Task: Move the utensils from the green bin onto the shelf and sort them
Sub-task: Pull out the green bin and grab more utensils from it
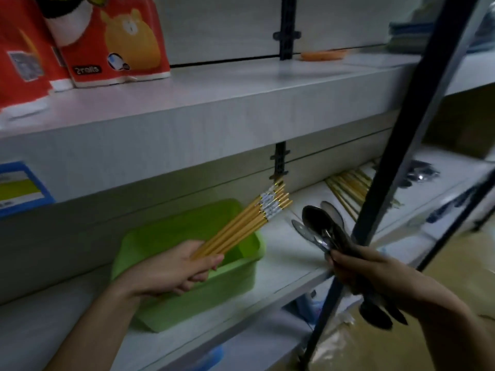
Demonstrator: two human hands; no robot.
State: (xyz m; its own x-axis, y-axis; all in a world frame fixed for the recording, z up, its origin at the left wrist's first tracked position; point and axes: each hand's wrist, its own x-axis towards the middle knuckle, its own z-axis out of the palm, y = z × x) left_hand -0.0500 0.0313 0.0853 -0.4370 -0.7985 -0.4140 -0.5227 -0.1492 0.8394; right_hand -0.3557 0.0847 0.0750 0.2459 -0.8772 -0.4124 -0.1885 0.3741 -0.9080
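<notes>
A green bin [241, 266] stands on the lower shelf [289, 266]. My left hand [176, 269] grips a bundle of yellow chopsticks [246, 223] with white-banded tips, slanting up to the right above the bin. My right hand [361, 269] grips a bunch of dark metal spoons [318, 226] just right of the bin, their bowls pointing up. More yellow chopsticks [348, 188] lie on the same shelf farther right. A pile of metal utensils [420, 175] lies beyond them.
A dark metal upright [396, 145] of the rack crosses diagonally in front of my right hand. The upper shelf [214, 103] carries red paper-roll packs [112, 38] at left and an orange dish [324, 54] at the back. A blue label holder [21, 186] hangs at left.
</notes>
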